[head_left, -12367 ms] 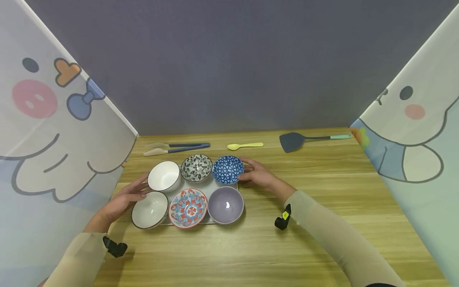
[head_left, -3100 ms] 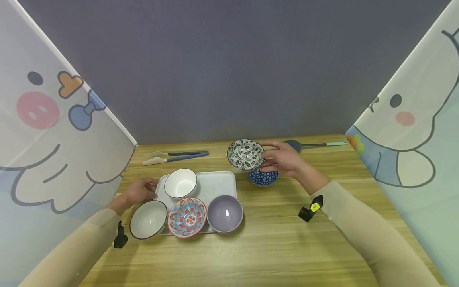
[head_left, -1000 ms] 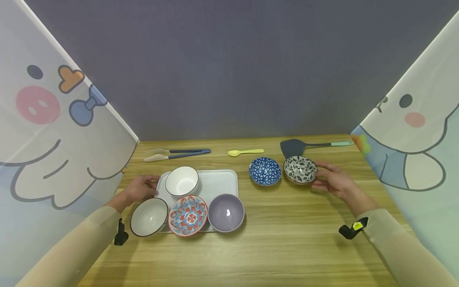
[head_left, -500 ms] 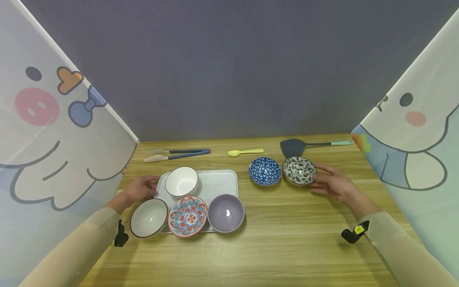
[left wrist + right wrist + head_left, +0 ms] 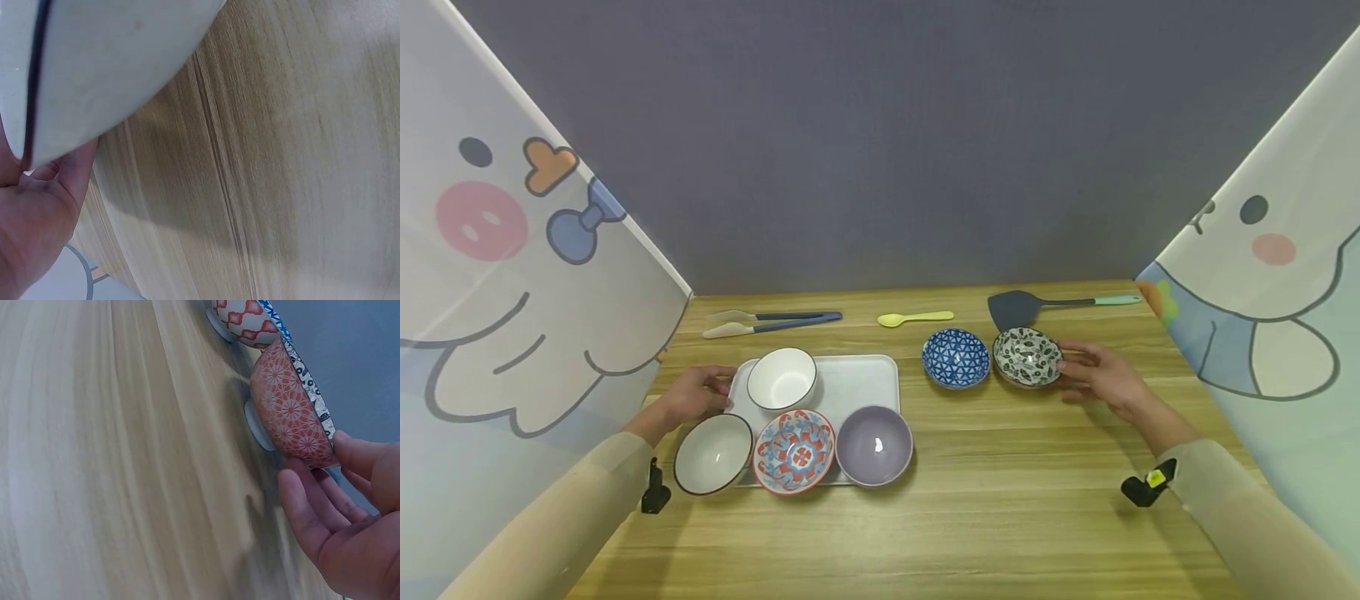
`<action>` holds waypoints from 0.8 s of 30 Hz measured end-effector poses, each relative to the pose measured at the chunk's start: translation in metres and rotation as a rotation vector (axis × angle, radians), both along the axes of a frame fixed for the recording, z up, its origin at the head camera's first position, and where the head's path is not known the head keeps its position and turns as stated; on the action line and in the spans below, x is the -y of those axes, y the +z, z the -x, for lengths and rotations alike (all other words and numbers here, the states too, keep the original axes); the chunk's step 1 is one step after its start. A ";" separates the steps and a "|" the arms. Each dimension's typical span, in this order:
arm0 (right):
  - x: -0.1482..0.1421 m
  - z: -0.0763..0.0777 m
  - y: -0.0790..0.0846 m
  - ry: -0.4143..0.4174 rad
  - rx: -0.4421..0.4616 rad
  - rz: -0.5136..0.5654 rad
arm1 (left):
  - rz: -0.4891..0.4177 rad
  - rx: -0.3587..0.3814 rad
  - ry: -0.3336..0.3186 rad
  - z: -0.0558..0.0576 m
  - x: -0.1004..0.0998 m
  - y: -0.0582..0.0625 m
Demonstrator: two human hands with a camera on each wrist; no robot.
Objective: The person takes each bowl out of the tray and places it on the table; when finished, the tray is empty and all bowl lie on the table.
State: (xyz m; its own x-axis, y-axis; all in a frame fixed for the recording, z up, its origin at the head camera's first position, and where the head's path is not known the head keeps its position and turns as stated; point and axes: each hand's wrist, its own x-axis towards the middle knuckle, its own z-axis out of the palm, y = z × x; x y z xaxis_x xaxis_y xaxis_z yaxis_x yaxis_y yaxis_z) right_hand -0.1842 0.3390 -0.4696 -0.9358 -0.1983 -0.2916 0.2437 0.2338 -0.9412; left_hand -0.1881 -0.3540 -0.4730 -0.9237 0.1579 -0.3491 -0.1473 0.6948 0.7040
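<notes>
My right hand (image 5: pixel 1101 379) is at the right side of the bowl with a black-and-white leaf pattern (image 5: pixel 1027 357). In the right wrist view its thumb is on the rim and its fingers lie under the red flowered outside; the foot appears on the table. Just left of it stands the blue-and-white bowl (image 5: pixel 956 358). My left hand (image 5: pixel 692 395) grips the left edge of the white tray (image 5: pixel 857 383); in the left wrist view a bowl (image 5: pixel 119 69) partly covers that hand. The tray bears a white bowl (image 5: pixel 782 379), a red-and-blue flowered bowl (image 5: pixel 794 452) and a purple bowl (image 5: pixel 874 446).
A dark-rimmed pale bowl (image 5: pixel 713 454) overhangs the tray's front left corner. Along the back lie tongs (image 5: pixel 797 322), a yellow spoon (image 5: pixel 916 318) and a dark spatula (image 5: pixel 1015 310) behind the leaf-patterned bowl. Walls border the wooden table (image 5: pixel 1000 517) at the back and sides.
Earlier, the blue bowl, then the leaf-patterned bowl, moved from the tray to the table at right. The white bowl shifted right on the tray. Over the last second the hands have hardly moved.
</notes>
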 end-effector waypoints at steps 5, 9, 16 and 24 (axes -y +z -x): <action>-0.001 0.004 0.012 0.041 -0.068 -0.155 | -0.003 0.010 -0.005 0.000 -0.001 0.001; -0.001 0.009 0.029 0.068 -0.152 -0.276 | -0.005 0.013 -0.005 0.000 -0.001 0.003; 0.017 0.021 0.058 0.051 -0.190 -0.336 | -0.027 0.034 0.012 0.000 -0.001 0.006; 0.072 0.032 0.082 0.140 -0.160 -0.297 | -0.006 0.044 0.024 0.002 -0.003 0.006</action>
